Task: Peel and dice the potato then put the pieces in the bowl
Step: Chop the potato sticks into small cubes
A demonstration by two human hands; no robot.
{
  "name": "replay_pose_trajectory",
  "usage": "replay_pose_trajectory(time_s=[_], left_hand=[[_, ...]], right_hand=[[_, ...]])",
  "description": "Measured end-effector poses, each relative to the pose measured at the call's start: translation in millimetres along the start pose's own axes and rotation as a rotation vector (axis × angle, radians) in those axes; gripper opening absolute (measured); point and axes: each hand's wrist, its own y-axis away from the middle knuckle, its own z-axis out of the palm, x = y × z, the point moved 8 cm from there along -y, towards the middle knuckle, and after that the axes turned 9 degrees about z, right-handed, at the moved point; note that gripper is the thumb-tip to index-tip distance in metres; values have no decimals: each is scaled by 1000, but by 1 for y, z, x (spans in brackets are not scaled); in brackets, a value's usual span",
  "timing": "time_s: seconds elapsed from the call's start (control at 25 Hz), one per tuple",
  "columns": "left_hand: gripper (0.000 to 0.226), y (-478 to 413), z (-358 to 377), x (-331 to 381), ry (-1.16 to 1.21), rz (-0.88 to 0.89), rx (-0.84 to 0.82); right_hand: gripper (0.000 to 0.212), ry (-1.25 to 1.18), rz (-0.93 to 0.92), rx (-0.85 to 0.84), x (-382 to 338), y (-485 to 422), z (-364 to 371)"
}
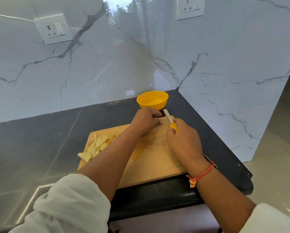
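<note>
Danger sits at the far edge of the cutting board (pixel 157 162), where my right grip (pixel 183 142) is wrapped round the yellow handle of the knife (pixel 169 117), its white blade just beside the curled fingers of my left grip (pixel 146 121). Whether that left grip holds a potato piece I cannot tell; its fingers hide whatever lies under them. A careless stroke could nick a fingertip. The potato strips (pixel 97 145) crowd the board's left corner, one hanging past the edge, so a sweep could drop it onto the surface (pixel 40 140). Count: one knife, one board, one yellow bowl (pixel 152 100) beyond it, seemingly empty, and roughly eight strips, overlapping too much for certainty.
</note>
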Motion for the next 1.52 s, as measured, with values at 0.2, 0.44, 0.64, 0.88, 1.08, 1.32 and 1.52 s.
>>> replay_pose_trajectory(time_s=[0.2,0.44,0.64,0.88,1.08,1.32,1.52], left_hand=[[27,28,-37,-6,5,-1,36],[33,92,-59,-32,-191,-55,-289],[33,107,-64,-41,-253,-66,-209],[26,110,-72,-39,-210,-70,-50],[37,102,-58,-12,-153,-7,34],[26,102,-44,-9,-334,-22,54],[37,110,-45,-4,-324,-1,139]], right_hand=[[30,-68,-58,6,-5,3,-1],[38,10,-166,-47,-16,11,13],[43,51,-224,-79,-22,16,17],[44,69,-239,-84,-22,16,21],[44,62,-230,-61,-20,15,21],[43,95,-247,-59,-22,17,21],[39,124,-276,-68,-27,19,22]])
